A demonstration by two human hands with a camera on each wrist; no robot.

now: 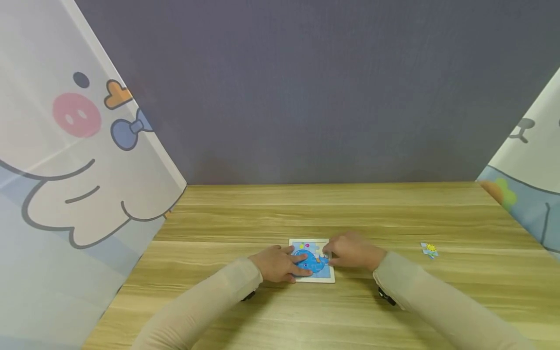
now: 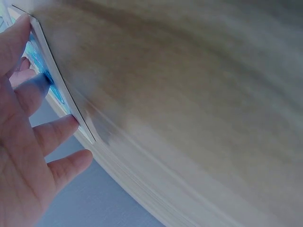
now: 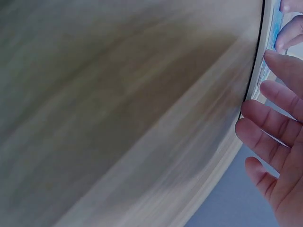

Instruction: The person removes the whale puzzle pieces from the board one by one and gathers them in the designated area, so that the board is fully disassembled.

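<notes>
A small square puzzle with a white frame (image 1: 312,280) and a blue whale picture (image 1: 319,267) lies flat on the table. My left hand (image 1: 275,264) rests on its left side, fingers spread over the whale. At the upper right part of the puzzle, my right hand (image 1: 353,250) touches it with bent fingertips; whether a piece is under them cannot be told. The left wrist view shows the left hand (image 2: 28,142) with fingers apart along the frame (image 2: 57,78). In the right wrist view the right hand (image 3: 279,123) has thumb and fingers apart beside the frame (image 3: 267,28).
Loose puzzle pieces (image 1: 430,250) with a yellow flower lie to the right on the wooden table (image 1: 245,218). A dark grey panel (image 1: 323,97) stands behind the table, and cartoon-printed sheets (image 1: 131,194) hang at both sides.
</notes>
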